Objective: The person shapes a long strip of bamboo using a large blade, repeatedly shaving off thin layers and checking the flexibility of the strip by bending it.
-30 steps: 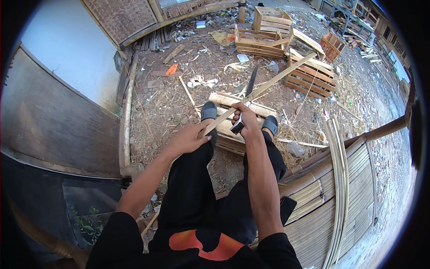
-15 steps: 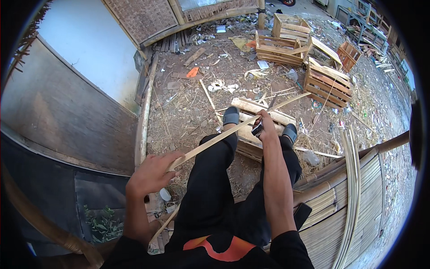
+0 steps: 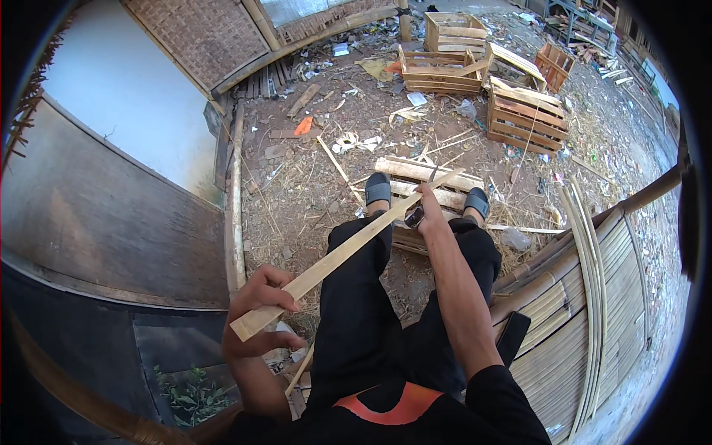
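Note:
A long, flat pale bamboo strip [image 3: 334, 263] slants across my lap, its broad end near me and its thin end pointing away to the right. My left hand [image 3: 261, 308] has the strip between its loosely curled fingers, close to the broad end. Around a knife my right hand [image 3: 432, 211] is closed, beside the strip's far part. The knife's dark, narrow blade [image 3: 433, 173] sticks out beyond the strip; its grip is mostly covered by the fingers. Whether the right fingers also press the strip, I cannot tell.
My sandalled feet rest by a slatted wooden crate [image 3: 426, 178]. More crates [image 3: 526, 119] stand at the far right. Several long strips [image 3: 586, 297] lie over the bamboo bench [image 3: 549, 348] on my right, near a black phone [image 3: 513, 335]. A plywood wall [image 3: 111, 200] stands left.
The strip has been drawn toward me and down to the left, so its broad end now shows past my left hand. My left fingers have loosened and turned. The view has shifted slightly.

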The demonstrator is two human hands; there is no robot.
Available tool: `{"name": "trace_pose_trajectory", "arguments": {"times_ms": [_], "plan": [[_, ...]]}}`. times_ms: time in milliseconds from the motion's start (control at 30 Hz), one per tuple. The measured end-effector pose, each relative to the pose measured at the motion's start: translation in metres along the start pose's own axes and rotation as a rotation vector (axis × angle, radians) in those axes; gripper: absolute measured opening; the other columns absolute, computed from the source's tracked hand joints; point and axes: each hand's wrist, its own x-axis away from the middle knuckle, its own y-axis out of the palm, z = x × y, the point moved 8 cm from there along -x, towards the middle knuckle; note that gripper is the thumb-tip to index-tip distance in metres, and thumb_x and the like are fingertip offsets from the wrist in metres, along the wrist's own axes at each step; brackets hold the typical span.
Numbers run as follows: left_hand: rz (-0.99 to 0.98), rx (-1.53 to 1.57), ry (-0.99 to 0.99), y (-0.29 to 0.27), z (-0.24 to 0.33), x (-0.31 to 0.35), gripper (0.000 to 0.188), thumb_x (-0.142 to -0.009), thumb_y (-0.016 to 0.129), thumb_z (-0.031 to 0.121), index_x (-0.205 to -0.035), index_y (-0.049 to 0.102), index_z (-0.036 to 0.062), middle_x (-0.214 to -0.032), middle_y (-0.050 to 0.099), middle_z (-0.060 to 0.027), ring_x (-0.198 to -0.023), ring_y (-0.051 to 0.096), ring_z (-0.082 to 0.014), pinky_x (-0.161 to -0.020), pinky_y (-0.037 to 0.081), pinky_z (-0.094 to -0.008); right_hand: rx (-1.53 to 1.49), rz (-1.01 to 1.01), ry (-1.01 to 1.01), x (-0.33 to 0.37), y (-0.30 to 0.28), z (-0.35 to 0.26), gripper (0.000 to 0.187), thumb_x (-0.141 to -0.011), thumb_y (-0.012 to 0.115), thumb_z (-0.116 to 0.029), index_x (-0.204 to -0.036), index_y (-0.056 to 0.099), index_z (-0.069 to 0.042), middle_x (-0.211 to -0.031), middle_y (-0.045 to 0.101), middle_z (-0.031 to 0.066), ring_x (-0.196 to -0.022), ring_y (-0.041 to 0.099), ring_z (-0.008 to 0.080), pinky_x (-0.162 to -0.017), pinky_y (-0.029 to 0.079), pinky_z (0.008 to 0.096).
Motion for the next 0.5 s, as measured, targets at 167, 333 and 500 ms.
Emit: {"name": "trace_pose_trajectory", "arguments": {"times_ms": [167,333,500], "plan": [[0.7,0.022,0.36,-0.014,0.003,-0.015,0.05,-0.088,0.061,0.054,-0.069,0.051,0.0097,-0.085,0.048,-0.0073,-0.084,0.053,-0.0233,-0.081,0.047,-0.0417,-0.025,-0.067,0.059,0.021,-0.004,0.045,0.026,-0.086,0.062,-0.035,-0.075,0.049,-0.015,-0.055,0.044,-0.0015,-0.042,0.046,0.0112,-0.04,0.041,0.0269],[0.38,0.566,0.716,-0.026,0.042,-0.055,0.048,-0.102,0.036,0.05,-0.069,0.04,0.0152,-0.064,0.035,0.0026,-0.049,0.035,-0.0082,-0.053,0.035,-0.0226,-0.067,-0.092,0.22,0.061,0.0,0.039,0.053,-0.083,0.065,-0.063,-0.07,0.046,-0.015,-0.052,0.041,-0.0062,-0.041,0.045,0.0063,-0.041,0.039,0.0238],[0.495,0.541,0.66,-0.083,0.074,-0.072,0.047,-0.101,0.037,0.05,-0.072,0.041,0.0137,-0.059,0.032,0.0028,-0.045,0.019,-0.0065,-0.046,0.018,-0.0257,0.039,-0.115,0.233,0.104,0.0,0.048,0.049,-0.089,0.062,-0.057,-0.077,0.048,-0.012,-0.053,0.04,-0.0063,-0.04,0.04,0.0058,-0.041,0.036,0.0231]]}}
